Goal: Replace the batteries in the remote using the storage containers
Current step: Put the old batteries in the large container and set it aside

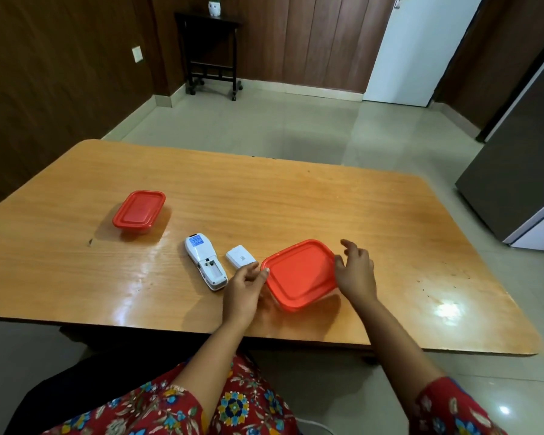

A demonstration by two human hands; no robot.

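Both hands grasping near red container (pixel 299 274) — left hand (pixel 244 288), right hand (pixel 355 271), remote (pixel 205 262) beside

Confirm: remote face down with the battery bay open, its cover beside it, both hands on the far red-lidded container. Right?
One thing is off. In the head view both hands, left hand and right hand, are on the near red-lidded container, not the far red-lidded container, which sits untouched. The remote and its cover are as you said.
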